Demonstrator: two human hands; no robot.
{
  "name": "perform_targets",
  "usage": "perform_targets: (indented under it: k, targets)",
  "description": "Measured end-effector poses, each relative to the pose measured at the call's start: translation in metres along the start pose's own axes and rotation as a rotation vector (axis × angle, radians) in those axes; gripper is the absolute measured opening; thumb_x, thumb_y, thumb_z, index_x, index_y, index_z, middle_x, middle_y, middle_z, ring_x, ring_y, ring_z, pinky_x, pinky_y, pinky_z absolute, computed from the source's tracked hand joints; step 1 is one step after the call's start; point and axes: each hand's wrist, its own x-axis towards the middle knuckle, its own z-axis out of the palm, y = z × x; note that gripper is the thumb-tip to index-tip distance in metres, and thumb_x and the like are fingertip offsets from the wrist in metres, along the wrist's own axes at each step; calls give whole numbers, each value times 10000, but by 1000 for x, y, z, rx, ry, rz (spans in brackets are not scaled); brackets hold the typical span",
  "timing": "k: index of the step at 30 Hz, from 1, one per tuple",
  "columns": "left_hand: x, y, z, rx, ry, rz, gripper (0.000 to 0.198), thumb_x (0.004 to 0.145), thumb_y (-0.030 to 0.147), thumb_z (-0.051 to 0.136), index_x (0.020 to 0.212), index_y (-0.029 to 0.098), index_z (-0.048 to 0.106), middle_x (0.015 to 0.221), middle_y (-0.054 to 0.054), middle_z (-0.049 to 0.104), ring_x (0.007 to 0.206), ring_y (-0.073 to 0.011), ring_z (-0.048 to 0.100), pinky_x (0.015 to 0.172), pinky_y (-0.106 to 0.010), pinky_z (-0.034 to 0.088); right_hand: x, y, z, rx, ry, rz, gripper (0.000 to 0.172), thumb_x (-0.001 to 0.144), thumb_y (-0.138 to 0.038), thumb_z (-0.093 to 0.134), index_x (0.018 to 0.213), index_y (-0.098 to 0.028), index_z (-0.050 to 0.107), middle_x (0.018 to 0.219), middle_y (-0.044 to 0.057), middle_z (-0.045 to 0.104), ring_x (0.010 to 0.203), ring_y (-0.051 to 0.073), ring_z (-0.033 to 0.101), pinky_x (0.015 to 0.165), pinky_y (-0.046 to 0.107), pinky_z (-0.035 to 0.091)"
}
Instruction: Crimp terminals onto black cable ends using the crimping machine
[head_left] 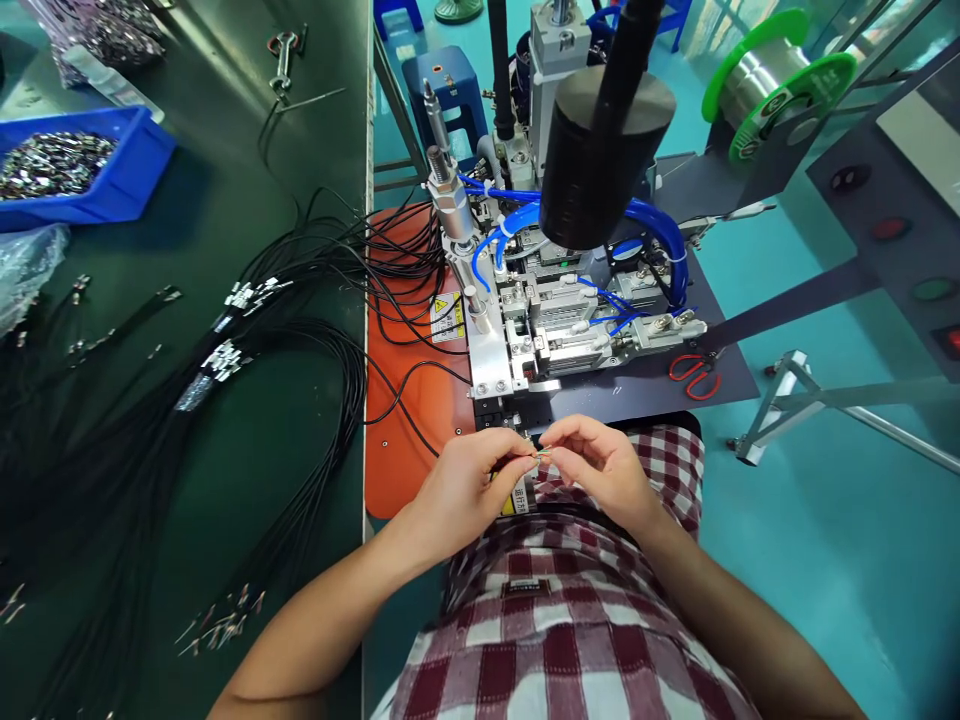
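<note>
Both hands meet over my lap at the near edge of the machine (491,350). With thumb and forefinger, my left hand (476,480) pinches the end of a black cable, whose thin coloured wires (543,453) stick out to the right. Thumb and fingertips of my right hand (604,470) close on those wires from the other side. The black cable (409,425) appears to run from the left hand back across the orange base plate (409,470). The fingers partly hide the wire tips.
Bundles of black cables (330,350) with metal connectors (225,360) lie on the dark green table at left. A blue bin (142,165) holds small metal parts. Red-handled scissors (694,378) rest on the grey plate. A solder wire spool (772,85) stands at upper right.
</note>
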Motion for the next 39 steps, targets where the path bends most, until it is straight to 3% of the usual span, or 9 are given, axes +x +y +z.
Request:
perform_targets:
  k: [4, 9, 19, 24, 27, 30, 35, 39]
  targets:
    - [0, -6, 6, -159, 92, -136, 136, 862, 262, 584, 759, 174, 595, 692, 0, 633, 584, -109, 582, 504, -195, 418, 0, 6, -1, 170, 5, 86, 159, 860, -354, 622, 879, -196, 626, 732, -8, 622, 523, 89, 478, 505, 227, 405]
    - [1, -10, 11, -429, 80, -269, 170, 841, 309, 610, 764, 177, 536, 598, 35, 581, 450, -99, 574, 402, -177, 409, 3, 9, 7, 222, 7, 101, 226, 828, -401, 649, 814, -180, 602, 693, -11, 596, 506, 81, 448, 485, 219, 368]
    - [3, -9, 11, -642, 85, -340, 230, 812, 340, 650, 754, 167, 511, 508, 61, 529, 379, -64, 512, 376, -148, 357, 6, 14, 20, 199, 98, 126, 226, 783, -395, 689, 796, -183, 613, 598, -42, 512, 464, 76, 400, 448, 216, 336]
    - [4, -15, 11, -740, 53, -324, 257, 830, 361, 632, 1001, 174, 592, 550, 57, 541, 379, -54, 470, 376, -157, 335, 4, 15, 25, 143, 112, 94, 222, 814, -398, 650, 775, -185, 601, 575, -47, 489, 475, 83, 413, 462, 218, 348]
    - [4, -16, 11, -789, 39, -339, 200, 860, 365, 597, 922, 176, 588, 455, 55, 527, 376, -78, 477, 413, -179, 370, 4, 14, 24, 109, 85, 78, 196, 828, -372, 636, 785, -185, 595, 585, -45, 494, 493, 87, 432, 486, 220, 370]
    - [4, -15, 16, -816, 102, -372, 197, 838, 362, 625, 842, 172, 572, 466, 46, 543, 373, -85, 483, 401, -187, 368, 4, 13, 24, 49, 77, 62, 186, 836, -356, 624, 773, -186, 586, 597, -38, 499, 503, 91, 441, 493, 224, 380]
    - [5, -16, 27, -763, 358, -331, 261, 754, 369, 713, 754, 160, 557, 672, 33, 561, 380, -19, 395, 356, -167, 249, 5, 14, 30, -39, 138, 57, 202, 837, -349, 611, 729, -188, 557, 592, -38, 490, 505, 97, 447, 495, 229, 382]
    - [4, -20, 29, -807, 272, -354, 243, 793, 391, 676, 829, 167, 591, 454, 85, 417, 375, -39, 330, 396, -173, 244, 7, 16, 31, -49, 142, 58, 200, 844, -352, 604, 738, -189, 555, 600, -35, 496, 514, 104, 453, 506, 234, 386]
